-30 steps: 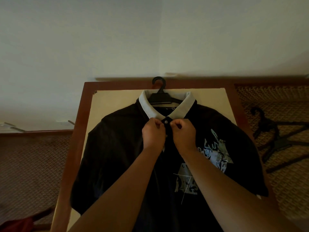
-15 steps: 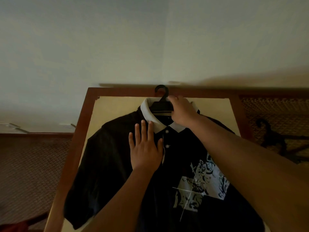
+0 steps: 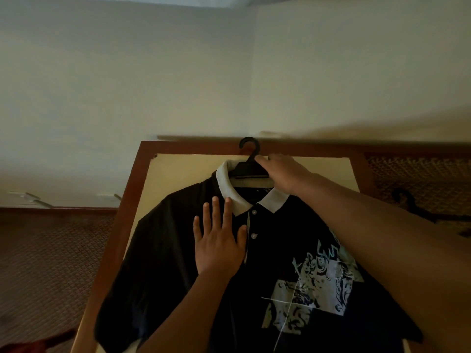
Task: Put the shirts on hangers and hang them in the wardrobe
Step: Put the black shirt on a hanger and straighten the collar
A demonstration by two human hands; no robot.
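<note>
A black polo shirt [image 3: 178, 250] with a white collar and a pale chest print lies flat on a cream-topped table [image 3: 178, 171], buttoned at the neck. A black plastic hanger [image 3: 248, 169] sits inside its collar, hook pointing to the table's far edge. My left hand [image 3: 219, 245] presses flat on the shirt's chest beside the button placket, fingers straight. My right hand [image 3: 283, 174] reaches over the collar and grips the hanger just below its hook.
The table has a brown wooden frame [image 3: 122, 225]. Spare black hangers [image 3: 418, 207] lie on the patterned carpet at the right. Patterned carpet [image 3: 51, 263] fills the left, with a reddish object [image 3: 33, 345] at the bottom left corner. A pale wall stands behind.
Both hands left the top button a second ago. The left hand flattened on the chest and the right hand moved up to the hanger; little has moved since half a second ago.
</note>
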